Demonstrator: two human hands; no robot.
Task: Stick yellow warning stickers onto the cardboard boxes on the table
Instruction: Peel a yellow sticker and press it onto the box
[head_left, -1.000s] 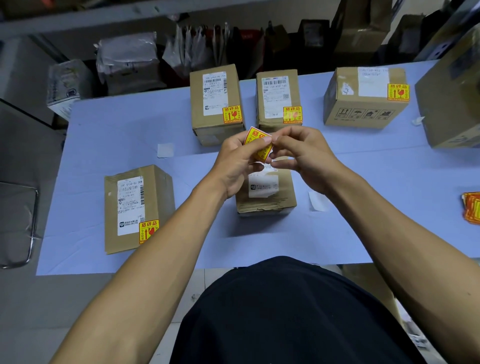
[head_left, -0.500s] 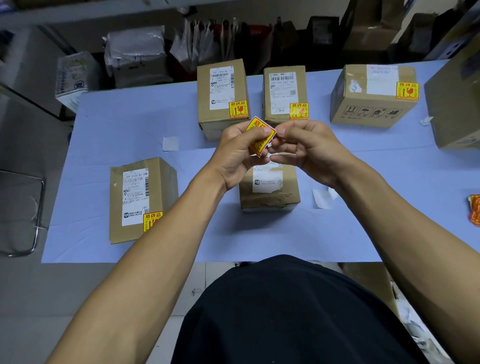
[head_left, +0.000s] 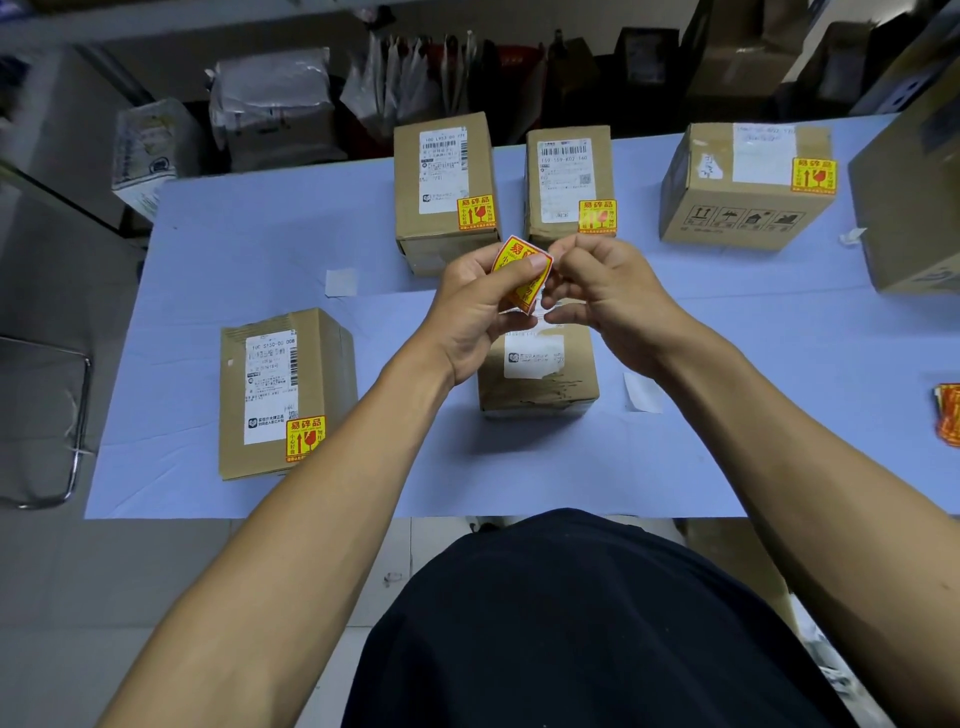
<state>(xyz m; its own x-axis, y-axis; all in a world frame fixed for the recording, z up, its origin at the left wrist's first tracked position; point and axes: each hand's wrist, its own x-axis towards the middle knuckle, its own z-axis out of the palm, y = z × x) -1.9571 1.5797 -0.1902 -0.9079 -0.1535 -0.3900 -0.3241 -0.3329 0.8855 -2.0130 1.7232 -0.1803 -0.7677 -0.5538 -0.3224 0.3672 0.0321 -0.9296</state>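
Observation:
A yellow warning sticker (head_left: 521, 270) is held above the table's middle. My left hand (head_left: 478, 312) pinches it by thumb and fingers, and my right hand (head_left: 602, 291) grips its right edge. Below the hands sits a small cardboard box (head_left: 537, 374) with a white label and no yellow sticker visible. Boxes with yellow stickers: a flat box at the left (head_left: 283, 395), two upright boxes at the back (head_left: 441, 192) (head_left: 569, 182) and a wider box at the back right (head_left: 743, 187).
The table (head_left: 208, 260) has a light blue cover. White backing scraps (head_left: 340, 282) (head_left: 643, 392) lie on it. A stack of stickers (head_left: 948, 413) lies at the right edge, a big box (head_left: 914, 208) at the far right. Parcels crowd the shelf behind; a metal chair (head_left: 47, 421) stands left.
The hands stay together over the small box; the sticker has tilted and bent a little in my fingers. The view has shifted slightly.

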